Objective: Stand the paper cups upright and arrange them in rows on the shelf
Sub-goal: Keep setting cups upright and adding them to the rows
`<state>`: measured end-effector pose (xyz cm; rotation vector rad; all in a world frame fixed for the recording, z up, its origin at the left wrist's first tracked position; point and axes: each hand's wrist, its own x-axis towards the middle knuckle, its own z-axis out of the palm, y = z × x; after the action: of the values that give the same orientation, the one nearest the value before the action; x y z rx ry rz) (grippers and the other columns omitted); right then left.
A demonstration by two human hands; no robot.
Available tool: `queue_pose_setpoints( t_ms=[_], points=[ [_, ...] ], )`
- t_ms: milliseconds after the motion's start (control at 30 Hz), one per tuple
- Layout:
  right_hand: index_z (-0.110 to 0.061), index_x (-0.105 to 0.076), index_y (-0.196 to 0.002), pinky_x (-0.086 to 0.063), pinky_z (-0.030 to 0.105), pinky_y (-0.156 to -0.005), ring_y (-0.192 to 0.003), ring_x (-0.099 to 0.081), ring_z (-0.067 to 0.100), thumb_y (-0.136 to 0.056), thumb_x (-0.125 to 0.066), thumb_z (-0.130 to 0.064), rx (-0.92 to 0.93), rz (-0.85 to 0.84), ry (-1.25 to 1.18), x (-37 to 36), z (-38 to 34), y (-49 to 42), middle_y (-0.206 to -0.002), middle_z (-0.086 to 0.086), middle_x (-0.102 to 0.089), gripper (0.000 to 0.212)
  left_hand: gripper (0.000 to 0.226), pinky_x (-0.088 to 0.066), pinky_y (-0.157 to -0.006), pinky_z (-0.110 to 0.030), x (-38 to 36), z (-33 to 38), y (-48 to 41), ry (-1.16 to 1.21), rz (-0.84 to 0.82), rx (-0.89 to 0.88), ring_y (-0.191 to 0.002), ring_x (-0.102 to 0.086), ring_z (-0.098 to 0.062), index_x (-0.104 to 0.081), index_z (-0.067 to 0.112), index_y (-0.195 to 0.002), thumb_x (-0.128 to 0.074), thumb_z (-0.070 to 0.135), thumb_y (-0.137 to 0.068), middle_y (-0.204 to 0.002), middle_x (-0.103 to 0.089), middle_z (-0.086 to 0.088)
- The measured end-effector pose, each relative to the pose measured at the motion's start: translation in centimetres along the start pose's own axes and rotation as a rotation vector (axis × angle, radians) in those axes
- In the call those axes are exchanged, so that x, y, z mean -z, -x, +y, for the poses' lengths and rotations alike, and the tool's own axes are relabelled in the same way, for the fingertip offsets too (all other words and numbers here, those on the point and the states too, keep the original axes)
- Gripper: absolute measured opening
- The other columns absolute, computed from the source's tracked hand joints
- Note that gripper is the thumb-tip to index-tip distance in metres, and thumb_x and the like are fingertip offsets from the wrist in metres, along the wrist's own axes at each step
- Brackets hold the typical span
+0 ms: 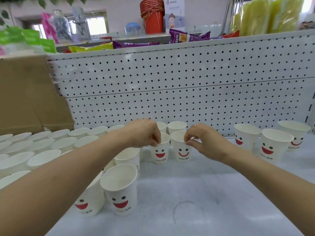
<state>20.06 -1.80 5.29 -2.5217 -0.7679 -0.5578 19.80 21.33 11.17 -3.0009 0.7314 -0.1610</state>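
Note:
Two white paper cups with red smiles stand upright side by side mid-shelf. My left hand (144, 132) pinches the rim of the left cup (161, 150). The right cup (182, 149) has its rim pinched by my right hand (202, 141). Behind them two more cups (176, 127) stand by the back panel. Rows of several upright cups (42, 147) fill the left side. One upright cup (121, 189) stands near the front, with another (90, 200) partly hidden under my left forearm. Three cups (272, 142) stand loosely at the right.
The white shelf surface (196, 193) spreads between my arms. A white pegboard back panel (170, 86) closes the rear. Brown cardboard boxes (29, 99) sit at the left rear. Above the panel lie snack packets (136, 44) and stacked red buckets (152, 14).

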Motion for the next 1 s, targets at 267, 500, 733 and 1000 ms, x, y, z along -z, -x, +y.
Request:
queue_pose_setpoints(
  t_ms=[267, 500, 733, 1000],
  points=[
    [-0.017, -0.066, -0.088, -0.048, 0.038, -0.084, -0.094, -0.050, 0.015, -0.091, -0.063, -0.018, -0.006, -0.010, -0.004, -0.5, -0.3, -0.9, -0.087, -0.012, -0.056, 0.003, 0.016, -0.053, -0.074, -0.028, -0.4, -0.9, -0.3, -0.005, 0.014, 0.002, -0.082, -0.064, -0.010, -0.075, 0.028, -0.094, -0.068, 0.017, -0.085, -0.087, -0.072, 0.013],
    [-0.019, -0.065, -0.089, -0.048, 0.040, -0.083, -0.096, -0.049, 0.015, -0.091, -0.062, -0.018, -0.013, -0.005, 0.007, -0.8, -0.4, -1.1, -0.090, -0.012, -0.056, 0.003, 0.016, -0.055, -0.077, -0.034, -0.7, -1.5, -0.3, -0.001, 0.032, 0.012, -0.084, -0.065, -0.012, -0.075, 0.029, -0.094, -0.067, 0.018, -0.085, -0.088, -0.073, 0.012],
    [-0.020, -0.064, -0.092, -0.049, 0.039, -0.082, -0.100, -0.048, 0.015, -0.092, -0.062, -0.022, -0.025, 0.006, 0.026, -1.0, -0.3, -1.3, -0.094, -0.011, -0.055, 0.003, 0.014, -0.053, -0.078, -0.030, -0.7, -1.7, -0.6, -0.041, 0.015, 0.015, -0.084, -0.065, -0.012, -0.074, 0.029, -0.093, -0.068, 0.020, -0.085, -0.087, -0.073, 0.012],
    [-0.027, -0.053, -0.129, -0.046, 0.035, -0.090, -0.123, -0.037, 0.008, -0.091, -0.061, -0.035, -0.007, 0.133, 0.030, 0.5, -0.6, 0.3, -0.129, -0.012, -0.050, 0.039, 0.036, -0.045, -0.098, -0.032, 3.0, -0.4, 0.8, 0.285, 0.211, 0.042, -0.103, -0.058, -0.004, -0.061, 0.028, -0.124, -0.067, 0.025, -0.089, -0.112, -0.065, 0.012]
  ],
)
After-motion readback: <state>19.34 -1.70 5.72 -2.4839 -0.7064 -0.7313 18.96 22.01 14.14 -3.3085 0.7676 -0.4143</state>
